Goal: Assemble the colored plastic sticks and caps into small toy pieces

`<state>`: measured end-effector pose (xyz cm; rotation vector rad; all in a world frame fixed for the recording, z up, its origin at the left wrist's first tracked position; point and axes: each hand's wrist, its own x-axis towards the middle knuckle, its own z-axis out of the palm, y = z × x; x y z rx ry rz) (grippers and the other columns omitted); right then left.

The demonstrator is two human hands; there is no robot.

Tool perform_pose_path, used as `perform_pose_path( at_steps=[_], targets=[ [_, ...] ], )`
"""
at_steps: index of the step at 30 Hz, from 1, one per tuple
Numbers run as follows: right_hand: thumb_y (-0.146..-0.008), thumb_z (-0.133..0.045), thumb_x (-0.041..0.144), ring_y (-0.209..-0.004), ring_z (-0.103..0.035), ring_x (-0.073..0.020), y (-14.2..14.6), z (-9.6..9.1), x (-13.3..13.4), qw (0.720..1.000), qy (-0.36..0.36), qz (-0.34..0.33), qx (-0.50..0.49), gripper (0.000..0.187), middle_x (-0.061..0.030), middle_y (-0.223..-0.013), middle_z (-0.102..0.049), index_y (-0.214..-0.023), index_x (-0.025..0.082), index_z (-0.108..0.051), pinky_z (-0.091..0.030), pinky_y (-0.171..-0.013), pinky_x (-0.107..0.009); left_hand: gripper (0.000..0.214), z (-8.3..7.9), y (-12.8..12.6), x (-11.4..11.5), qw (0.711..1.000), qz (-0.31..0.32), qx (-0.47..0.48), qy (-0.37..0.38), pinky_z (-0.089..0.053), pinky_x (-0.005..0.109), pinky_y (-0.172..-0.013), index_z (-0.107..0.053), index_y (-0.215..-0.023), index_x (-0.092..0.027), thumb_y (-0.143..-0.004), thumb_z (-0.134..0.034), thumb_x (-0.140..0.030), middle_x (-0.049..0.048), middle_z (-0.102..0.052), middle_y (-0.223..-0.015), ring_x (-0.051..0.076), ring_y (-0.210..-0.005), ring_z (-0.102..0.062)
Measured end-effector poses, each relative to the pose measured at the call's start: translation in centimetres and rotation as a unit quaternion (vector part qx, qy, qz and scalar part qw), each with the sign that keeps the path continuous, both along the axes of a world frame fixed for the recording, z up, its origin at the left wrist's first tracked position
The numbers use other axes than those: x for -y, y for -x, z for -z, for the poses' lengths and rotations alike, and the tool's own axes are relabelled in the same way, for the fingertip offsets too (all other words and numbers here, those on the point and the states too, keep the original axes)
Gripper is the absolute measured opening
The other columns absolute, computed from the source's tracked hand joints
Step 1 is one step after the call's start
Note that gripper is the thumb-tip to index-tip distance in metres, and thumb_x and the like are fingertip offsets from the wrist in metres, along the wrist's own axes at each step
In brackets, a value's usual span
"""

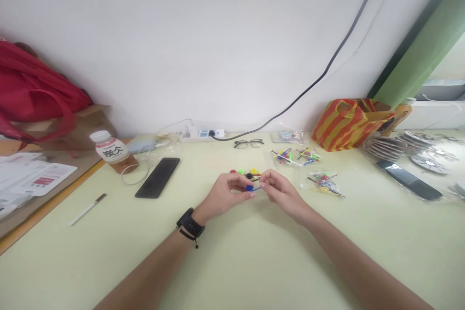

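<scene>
Both forearms come in from the near edge of the worktop (232, 261), and a black wristband (189, 225) sits on the left wrist. Out at the middle of the worktop the two hands meet. Left hand (227, 193) has its fingertips pinched down on a small blue piece (249, 187), thumb below, fingers curled over the top. Right hand (279, 191) is pinched too, fingertips closed on the end of a thin stick (257, 188) that touches the blue piece; how firm that hold is, I cannot tell. Both things hang just above the surface, between the two hands.

Just beyond the fingertips lies a little cluster of coloured round pieces (247, 172), red, green, black and yellow, resting on the worktop. Further back, a pair of glasses (249, 143) sits near the far edge, and beside it a white power strip (202, 133) against the wall with a black cable (327, 68) running up.

Off to the right, clear packets of coloured parts (296, 156) and one more packet (323, 183) nearer the right hand. Behind them, a red and yellow striped bag (345, 123) at the far right.

Left side: a black phone (158, 177) lying flat, a bottle (112, 152) with a white cap, and a white pen (87, 209) towards the left edge.
</scene>
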<state>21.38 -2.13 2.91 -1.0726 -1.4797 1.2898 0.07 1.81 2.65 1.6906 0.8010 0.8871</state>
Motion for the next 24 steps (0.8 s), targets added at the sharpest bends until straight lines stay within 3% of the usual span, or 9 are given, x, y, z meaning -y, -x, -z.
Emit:
perform_pose_path(
  at_steps=[11,15,20,24],
  targets=[
    [-0.09,-0.064,0.049,-0.06,-0.035,-0.0117,0.4,0.2,0.2,0.998,0.042,0.0,-0.044,0.028,0.0045,-0.072,-0.043,-0.094,0.023,-0.056,-0.03,-0.056,-0.026,0.026,-0.4,0.2,0.2,0.998,0.045,-0.033,-0.017,-0.057,0.034,-0.082,-0.073,-0.088,-0.014,-0.081,-0.083,-0.038,0.0073,-0.072,-0.086,0.019,-0.08,-0.067],
    [-0.09,-0.065,0.053,-0.059,-0.035,-0.0112,0.3,0.3,-0.1,0.998,0.036,0.008,-0.041,0.032,0.0047,-0.072,-0.044,-0.094,0.023,-0.057,-0.03,-0.055,-0.025,0.029,-0.8,0.1,0.5,0.998,0.052,-0.011,0.033,-0.056,0.033,-0.08,-0.07,-0.091,-0.016,-0.082,-0.082,-0.041,0.0073,-0.072,-0.091,0.019,-0.083,-0.068],
    [-0.09,-0.064,0.058,-0.056,-0.037,-0.0108,0.2,0.6,-0.4,0.998,0.031,0.023,-0.041,0.037,0.0045,-0.074,-0.048,-0.099,0.024,-0.056,-0.033,-0.053,-0.026,0.032,-1.0,0.0,0.4,0.99,0.102,0.019,0.1,-0.055,0.032,-0.074,-0.072,-0.1,-0.016,-0.088,-0.075,-0.045,0.0109,-0.072,-0.097,0.021,-0.087,-0.068],
    [-0.092,-0.063,0.056,-0.062,-0.046,-0.0121,-0.3,1.0,-0.6,0.998,-0.028,0.052,0.001,0.038,0.0016,-0.088,-0.054,-0.113,0.026,-0.054,-0.04,-0.056,-0.027,0.032,-0.3,-0.1,-0.2,0.99,0.052,0.066,0.112,-0.054,0.03,-0.074,-0.072,-0.1,-0.015,-0.084,-0.081,-0.042,0.0073,-0.071,-0.089,0.018,-0.083,-0.067]
  ],
)
